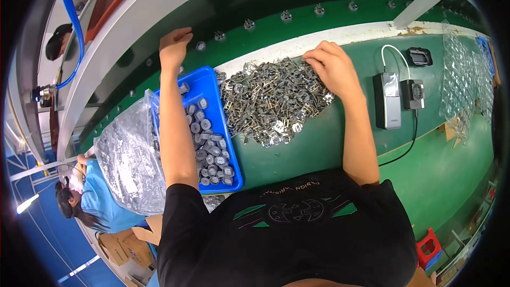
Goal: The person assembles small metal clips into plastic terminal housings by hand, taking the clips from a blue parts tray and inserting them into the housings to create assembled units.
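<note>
My left hand (174, 49) is over the dark green belt (234, 2), its fingers bent together; whatever is in them, if anything, is hidden. A small grey round part (201, 46) sits on the belt just right of it. Under my left forearm stands a blue tray (232, 172) with many grey round plastic pieces (206, 124). My right hand (333, 69) is at the upper right edge of a heap of small metal parts (273, 98). Its thumb and fingers are drawn together, and I cannot make out anything between them.
Spaced small parts (286, 16) line the belt behind a white ledge (361, 33). A crumpled clear plastic bag (130, 154) lies left of the tray. To the right are a grey-black device (390, 101), a charger (413, 94) with cables, and bubble wrap (458, 74). A co-worker in blue (109, 191) is at left.
</note>
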### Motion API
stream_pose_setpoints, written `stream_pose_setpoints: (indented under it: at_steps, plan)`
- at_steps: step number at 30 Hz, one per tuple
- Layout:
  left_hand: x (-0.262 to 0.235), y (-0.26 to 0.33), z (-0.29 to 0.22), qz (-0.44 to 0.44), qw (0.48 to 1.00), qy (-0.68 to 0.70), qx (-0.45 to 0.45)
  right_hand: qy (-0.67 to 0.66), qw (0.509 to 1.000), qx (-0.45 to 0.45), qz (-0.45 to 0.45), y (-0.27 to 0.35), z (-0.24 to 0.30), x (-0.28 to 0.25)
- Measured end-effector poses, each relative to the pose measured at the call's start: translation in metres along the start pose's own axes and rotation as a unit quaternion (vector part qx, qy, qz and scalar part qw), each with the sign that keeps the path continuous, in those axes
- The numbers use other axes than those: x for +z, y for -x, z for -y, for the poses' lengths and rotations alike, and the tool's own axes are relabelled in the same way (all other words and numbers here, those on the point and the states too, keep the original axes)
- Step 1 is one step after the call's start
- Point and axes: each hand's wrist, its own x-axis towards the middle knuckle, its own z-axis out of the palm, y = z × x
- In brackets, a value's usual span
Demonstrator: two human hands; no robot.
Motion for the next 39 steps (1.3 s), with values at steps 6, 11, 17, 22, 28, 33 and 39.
stream_pose_setpoints:
  at_steps: [6, 11, 17, 22, 28, 33, 39]
  plan:
    - [0.009, 0.015, 0.023, 0.058, 0.977, -0.197, 0.052, -0.152, 0.982, 0.106, -0.031, 0.002, 0.018, -0.007]
    - [0.022, 0.018, 0.01, 0.048, 0.959, -0.261, 0.101, -0.28, 0.953, 0.07, -0.093, 0.002, 0.026, 0.005]
    - [0.033, 0.07, -0.059, 0.128, 0.968, 0.213, -0.038, -0.351, 0.934, 0.062, -0.019, 0.007, 0.041, 0.009]
    - [0.048, 0.135, -0.095, 0.222, 0.854, 0.461, -0.094, -0.535, 0.831, 0.149, 0.03, 0.011, 0.062, 0.016]
    - [0.057, 0.176, -0.109, 0.284, 0.776, 0.557, -0.08, -0.61, 0.773, 0.167, -0.047, 0.012, 0.086, 0.011]
    - [0.07, 0.187, -0.106, 0.226, 0.838, 0.494, -0.041, -0.478, 0.869, 0.073, -0.105, 0.012, 0.077, 0.011]
    - [0.08, 0.196, -0.115, 0.188, 0.877, 0.441, -0.02, -0.365, 0.928, 0.037, -0.067, 0.012, 0.08, 0.001]
